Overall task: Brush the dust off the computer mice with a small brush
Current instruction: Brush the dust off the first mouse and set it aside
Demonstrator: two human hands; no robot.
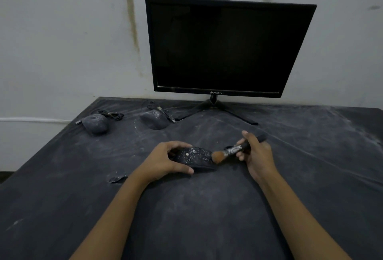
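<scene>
Task judged at an early stage: one of three mice is in hand, none looks clean.

The near mouse [193, 156] lies at the centre of the counter [207, 208], its top speckled with white dust. The left hand [165, 160] steadies it, fingers [178, 144] curled round its rear and sides. The right hand [257, 154] grips the brush [232, 151] by the handle, and the bristles touch the mouse's right end.

The far-left mouse [95, 124] and the back mouse [154, 120] sit well apart at the rear, thickly dusted and apparently not yet brushed.

Legible writing: "QWERTY" on the lower edge of the monitor [228, 46]. Nothing else can be read.
</scene>
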